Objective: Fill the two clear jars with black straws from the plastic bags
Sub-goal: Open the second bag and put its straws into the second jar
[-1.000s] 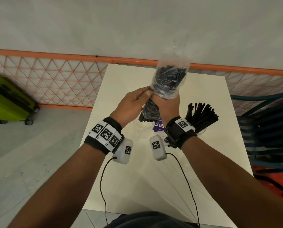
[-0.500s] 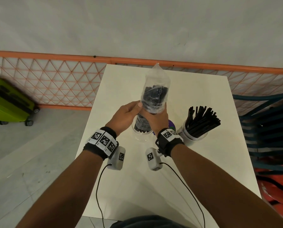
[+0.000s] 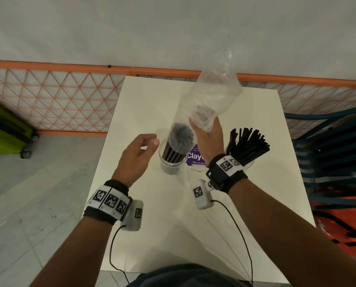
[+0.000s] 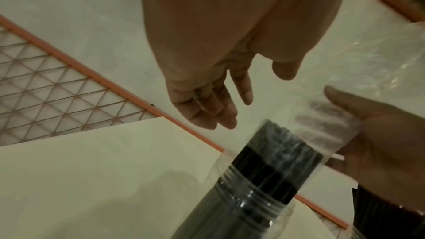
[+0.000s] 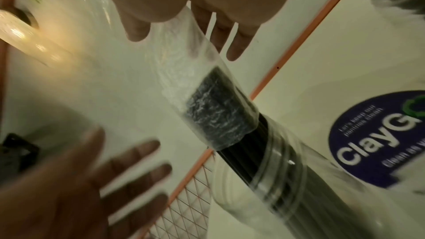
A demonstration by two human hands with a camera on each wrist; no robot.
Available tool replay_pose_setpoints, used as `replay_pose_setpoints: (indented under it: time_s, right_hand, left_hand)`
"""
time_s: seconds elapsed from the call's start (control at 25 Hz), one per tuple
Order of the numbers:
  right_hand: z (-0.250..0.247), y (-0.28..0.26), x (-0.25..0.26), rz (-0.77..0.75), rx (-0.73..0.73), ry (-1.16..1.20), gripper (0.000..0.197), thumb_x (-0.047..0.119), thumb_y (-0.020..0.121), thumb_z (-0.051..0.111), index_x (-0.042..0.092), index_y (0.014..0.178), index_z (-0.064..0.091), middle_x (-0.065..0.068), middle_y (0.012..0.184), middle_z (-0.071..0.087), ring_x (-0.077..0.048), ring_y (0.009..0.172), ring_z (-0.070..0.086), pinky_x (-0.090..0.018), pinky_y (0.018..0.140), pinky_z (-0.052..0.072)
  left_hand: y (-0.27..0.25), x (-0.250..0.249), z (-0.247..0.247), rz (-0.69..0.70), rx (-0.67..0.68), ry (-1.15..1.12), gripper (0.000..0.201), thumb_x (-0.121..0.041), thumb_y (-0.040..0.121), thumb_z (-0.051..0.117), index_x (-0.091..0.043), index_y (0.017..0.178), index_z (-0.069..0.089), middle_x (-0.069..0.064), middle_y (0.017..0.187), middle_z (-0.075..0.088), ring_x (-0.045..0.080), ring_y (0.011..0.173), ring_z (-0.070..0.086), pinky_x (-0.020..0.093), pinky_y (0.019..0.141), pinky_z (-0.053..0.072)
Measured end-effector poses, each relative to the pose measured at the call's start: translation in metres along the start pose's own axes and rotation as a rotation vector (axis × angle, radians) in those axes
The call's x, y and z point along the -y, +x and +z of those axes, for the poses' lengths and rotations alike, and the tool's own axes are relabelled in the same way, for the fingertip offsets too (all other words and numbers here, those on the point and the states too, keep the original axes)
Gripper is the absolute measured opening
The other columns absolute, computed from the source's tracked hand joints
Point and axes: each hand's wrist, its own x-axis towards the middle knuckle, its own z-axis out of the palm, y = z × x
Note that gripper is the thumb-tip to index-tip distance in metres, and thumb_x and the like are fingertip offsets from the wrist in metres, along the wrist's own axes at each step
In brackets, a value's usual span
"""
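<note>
A clear jar (image 3: 171, 165) stands on the white table (image 3: 152, 104) with a bundle of black straws (image 3: 180, 139) upright in it. The straws' tops are still inside the mouth of a clear plastic bag (image 3: 213, 96). My right hand (image 3: 204, 126) grips that bag between thumb and fingers and holds it up over the jar. The right wrist view shows the bag (image 5: 184, 61) passing between thumb and fingers, above the jar (image 5: 276, 170). My left hand (image 3: 151, 142) hovers just left of the jar, fingers relaxed and apart, holding nothing. A second jar of black straws (image 3: 248, 146) stands at the right.
A purple round sticker (image 3: 195, 157) lies on the table between the jars. An orange mesh fence (image 3: 59, 100) runs behind the table. A green suitcase (image 3: 3, 129) stands on the floor at the left, and blue chairs (image 3: 328, 141) stand at the right.
The straws have slid down into the jar and the bag has been lifted nearly off them. My left hand has let go of the bundle and drawn away to the left.
</note>
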Motion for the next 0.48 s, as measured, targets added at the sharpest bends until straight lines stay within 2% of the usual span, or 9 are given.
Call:
replay_pose_setpoints:
  time_s: [0.08,0.16,0.2,0.24,0.32,0.36,0.4,0.48]
  right_hand:
    - [-0.005,0.001,0.019,-0.043,-0.023,0.092,0.040,0.036,0.087,0.069,0.035,0.124,0.054,0.013,0.130,0.060,-0.006,0.122,0.056,-0.035,0.105,0.046]
    - [-0.011,-0.001,0.040,-0.080,-0.059,0.193,0.029,0.028,0.089,0.067,0.040,0.114,0.059,0.015,0.124,0.062,-0.008,0.121,0.057,-0.038,0.107,0.044]
    - [-0.016,-0.003,0.050,-0.097,-0.084,0.233,0.029,0.026,0.089,0.068,0.038,0.114,0.060,0.012,0.122,0.063,-0.012,0.120,0.058,-0.040,0.106,0.046]
    - [-0.021,-0.007,0.061,-0.122,-0.110,0.271,0.033,0.026,0.088,0.069,0.031,0.119,0.059,0.003,0.123,0.064,-0.020,0.119,0.059,-0.042,0.102,0.049]
    - [-0.035,-0.019,0.077,-0.192,-0.112,0.268,0.045,0.028,0.085,0.072,0.015,0.124,0.056,-0.016,0.122,0.062,-0.033,0.109,0.061,-0.036,0.083,0.057]
    - [-0.043,-0.027,0.080,-0.213,-0.078,0.221,0.048,0.029,0.082,0.074,0.011,0.123,0.054,-0.016,0.117,0.062,-0.031,0.101,0.063,-0.033,0.075,0.058]
    - [-0.052,-0.038,0.080,-0.209,-0.017,0.146,0.053,0.030,0.079,0.076,0.010,0.122,0.053,-0.008,0.113,0.063,-0.025,0.096,0.064,-0.033,0.074,0.057]
    - [-0.072,-0.058,0.066,-0.140,0.146,-0.096,0.064,0.043,0.068,0.080,0.018,0.120,0.053,0.016,0.107,0.064,-0.011,0.098,0.065,-0.036,0.080,0.056]
  left_hand:
    - [-0.016,0.015,-0.005,-0.030,-0.018,0.006,0.021,-0.044,0.097,0.058,-0.031,0.112,0.065,-0.006,0.105,0.070,0.020,0.090,0.072,0.034,0.080,0.052]
    - [-0.030,0.032,-0.006,-0.053,0.000,0.024,0.013,-0.039,0.097,0.060,-0.030,0.103,0.068,-0.002,0.096,0.072,0.022,0.083,0.073,0.033,0.075,0.052]
    - [-0.036,0.040,-0.006,-0.064,0.011,0.037,0.011,-0.038,0.097,0.061,-0.030,0.100,0.068,0.000,0.094,0.073,0.022,0.081,0.073,0.033,0.074,0.052]
    - [-0.042,0.046,-0.006,-0.080,0.017,0.052,0.010,-0.038,0.096,0.061,-0.030,0.098,0.068,0.000,0.093,0.074,0.021,0.081,0.073,0.032,0.073,0.052]
    - [-0.054,0.059,-0.004,-0.116,0.018,0.078,0.009,-0.037,0.096,0.062,-0.030,0.096,0.068,-0.003,0.092,0.074,0.020,0.081,0.073,0.031,0.072,0.052]
    - [-0.059,0.065,-0.004,-0.131,0.019,0.085,0.009,-0.038,0.096,0.062,-0.031,0.096,0.068,-0.003,0.091,0.074,0.020,0.081,0.073,0.031,0.071,0.052]
    - [-0.065,0.071,-0.003,-0.145,0.024,0.094,0.009,-0.038,0.095,0.062,-0.031,0.096,0.068,-0.003,0.091,0.075,0.019,0.081,0.073,0.030,0.072,0.052]
    - [-0.076,0.077,-0.003,-0.167,0.035,0.110,0.010,-0.038,0.095,0.063,-0.030,0.097,0.069,-0.002,0.090,0.075,0.018,0.080,0.073,0.032,0.074,0.054]
